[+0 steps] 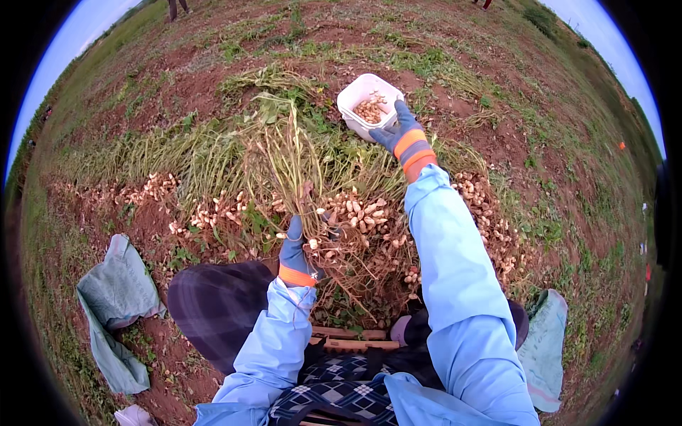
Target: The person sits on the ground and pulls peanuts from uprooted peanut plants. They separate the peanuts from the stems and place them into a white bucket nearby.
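My left hand point(296, 250), in a grey glove with an orange cuff, grips a bunch of pulled peanut plants point(290, 165) near the roots. Their stems point away from me, and roots with a few pods hang about the hand. My right hand point(398, 131), gloved alike, is stretched forward with thumb and fingers on the near right side of a white plastic bucket point(349, 104). Loose peanut pods point(371, 108) lie on the bucket's bottom. Whether the bucket rests on the ground or is lifted cannot be told. Beneath my hands runs a row of peanut plants with pods point(365, 213).
Green woven sacks lie on both sides, one at the left point(120, 287) and one at the right point(546, 346). A wooden slatted piece point(354, 341) is between my legs. More peanut pods point(482, 207) are heaped at the right. Far off, people's legs point(177, 8) show.
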Demonstrator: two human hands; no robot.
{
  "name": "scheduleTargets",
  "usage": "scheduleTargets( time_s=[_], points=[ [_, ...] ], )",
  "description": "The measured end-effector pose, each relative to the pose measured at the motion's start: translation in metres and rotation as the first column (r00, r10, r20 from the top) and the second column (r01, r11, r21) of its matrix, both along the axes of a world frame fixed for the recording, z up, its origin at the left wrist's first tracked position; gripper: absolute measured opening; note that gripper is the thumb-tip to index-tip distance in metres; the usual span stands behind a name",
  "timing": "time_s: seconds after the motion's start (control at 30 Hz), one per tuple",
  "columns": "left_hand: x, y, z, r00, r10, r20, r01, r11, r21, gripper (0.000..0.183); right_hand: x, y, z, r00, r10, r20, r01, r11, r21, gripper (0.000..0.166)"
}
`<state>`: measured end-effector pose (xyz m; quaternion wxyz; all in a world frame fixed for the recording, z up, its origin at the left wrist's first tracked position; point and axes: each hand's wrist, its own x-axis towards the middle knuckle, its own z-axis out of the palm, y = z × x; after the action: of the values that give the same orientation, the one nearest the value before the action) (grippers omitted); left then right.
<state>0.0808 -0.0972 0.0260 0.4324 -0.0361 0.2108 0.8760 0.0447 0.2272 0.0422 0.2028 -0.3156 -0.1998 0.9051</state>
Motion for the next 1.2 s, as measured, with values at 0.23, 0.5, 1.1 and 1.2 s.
scheduleTargets(
  time_s=[0.23,0.5,1.1,1.2],
  points=[
    [0.006,0.004,-0.02,0.982,-0.042,0.183,0.021,0.993,0.115,0.044,0.116,-0.144,-0.036,0.988,0.129,0.084,-0.147,0.95,0.274,0.029],
    [0.018,0.007,-0.015,0.982,-0.162,0.1,0.124,0.941,0.315,0.056,0.171,-0.209,-0.001,0.975,0.131,0.179,-0.204,0.843,0.497,0.024],
    [0.038,0.004,-0.01,0.989,-0.147,-0.018,0.148,0.975,0.168,0.061,0.189,-0.249,0.022,0.946,-0.076,0.316,-0.305,0.132,0.943,0.035],
    [0.039,0.006,0.009,0.959,-0.271,-0.089,0.284,0.931,0.23,0.062,0.192,-0.245,0.015,0.941,-0.141,0.309,-0.3,0.081,0.95,0.032]
  ],
)
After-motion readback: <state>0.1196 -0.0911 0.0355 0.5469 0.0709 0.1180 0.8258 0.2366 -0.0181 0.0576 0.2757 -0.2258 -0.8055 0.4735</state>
